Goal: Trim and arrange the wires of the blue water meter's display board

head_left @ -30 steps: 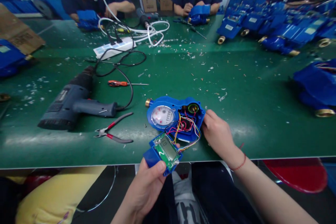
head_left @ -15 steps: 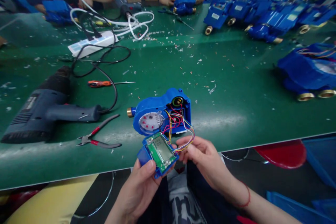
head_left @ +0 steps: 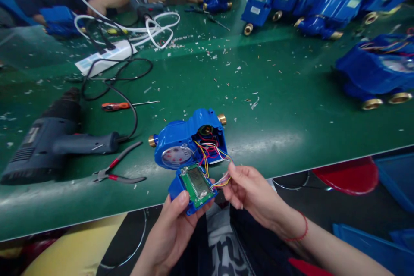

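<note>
My left hand [head_left: 176,220] grips a blue plastic cover that carries a green circuit board with a small LCD [head_left: 198,182], tilted up at the table's front edge. With fingers pinched together, my right hand [head_left: 249,189] holds the bundle of thin coloured wires [head_left: 223,180] running from the board. Those wires lead into the open housing of a blue water meter [head_left: 181,131], which lies just beyond my hands. Red, yellow and white wires fill its cavity, and a round clear dial sits at its left. Brass pipe ends stick out on both sides.
At left lie a heat gun [head_left: 48,138], cutting pliers [head_left: 119,168], an orange screwdriver [head_left: 116,106] and a white power strip [head_left: 106,57]. More blue meters [head_left: 375,71] stand right and far right. Two co-workers handle meters across the green table [head_left: 274,90]. A red stool [head_left: 346,179] is below.
My right hand has closed on the wire bundle and drawn it into a bend. The view has shifted slightly, and the meter appears turned, showing its second brass end. The LCD has tilted and darkened.
</note>
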The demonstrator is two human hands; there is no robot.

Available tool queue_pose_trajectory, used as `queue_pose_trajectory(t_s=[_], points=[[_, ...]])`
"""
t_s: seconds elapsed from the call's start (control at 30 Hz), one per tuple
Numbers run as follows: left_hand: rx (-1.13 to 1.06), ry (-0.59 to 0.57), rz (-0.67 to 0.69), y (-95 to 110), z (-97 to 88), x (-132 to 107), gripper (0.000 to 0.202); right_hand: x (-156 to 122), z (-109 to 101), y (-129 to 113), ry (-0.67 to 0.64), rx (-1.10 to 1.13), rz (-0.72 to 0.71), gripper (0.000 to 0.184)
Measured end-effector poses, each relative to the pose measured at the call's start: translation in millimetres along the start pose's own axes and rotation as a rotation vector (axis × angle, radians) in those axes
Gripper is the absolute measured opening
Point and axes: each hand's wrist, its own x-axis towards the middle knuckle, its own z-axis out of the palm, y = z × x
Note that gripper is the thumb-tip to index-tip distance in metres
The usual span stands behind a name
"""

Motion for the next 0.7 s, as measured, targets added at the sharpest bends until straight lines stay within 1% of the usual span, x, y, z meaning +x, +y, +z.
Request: queue_pose_trajectory(t_s=[0.07, 0.13, 0.2, 0.3, 0.37, 0.43, 0.5, 0.6, 0.7], points=[[-0.032, -0.003, -0.012, -3.2, -4.2, -1.6, 0.04, -1.4, -2.8, -0.4, -0.039, 0.049, 0.0, 0.06], [-0.054, -0.012, -0.02, -6.9, -7.6, -3.0, 0.034, -2.8, -5.6, 0.5, -0.041, 0.011, -0.021, 0.053], [-0.061, -0.013, -0.021, -10.6, -9.7, -3.9, 0.034, -4.2, -8.5, 2.7, 0.004, -0.085, -0.045, 0.047], [-0.07, 0.001, -0.013, -14.8, -9.9, -4.0, 0.037, -4.5, -14.5, 3.6, 0.063, -0.214, -0.109, 0.054], [-0.087, 0.039, -0.012, -15.9, -8.2, -3.3, 0.038, -1.5, -20.0, -0.5, 0.096, -0.272, -0.22, 0.059], [-0.11, 0.087, -0.01, -16.2, -5.9, -2.3, 0.04, 6.3, -25.7, -8.7, 0.16, -0.337, -0.361, 0.058], [-0.13, 0.11, -0.002, -16.9, -4.7, -1.6, 0.043, 19.2, -29.7, -18.7, 0.188, -0.434, -0.451, 0.057], [-0.144, 0.078, 0.015, -21.0, -6.0, -1.1, 0.048, 44.0, -29.9, -32.1, 0.142, -0.569, -0.491, 0.058], [-0.116, 0.018, 0.03, -29.0, -8.6, 1.1, 0.046, 64.4, -27.3, -42.4, 0.128, -0.654, -0.534, 0.06]])
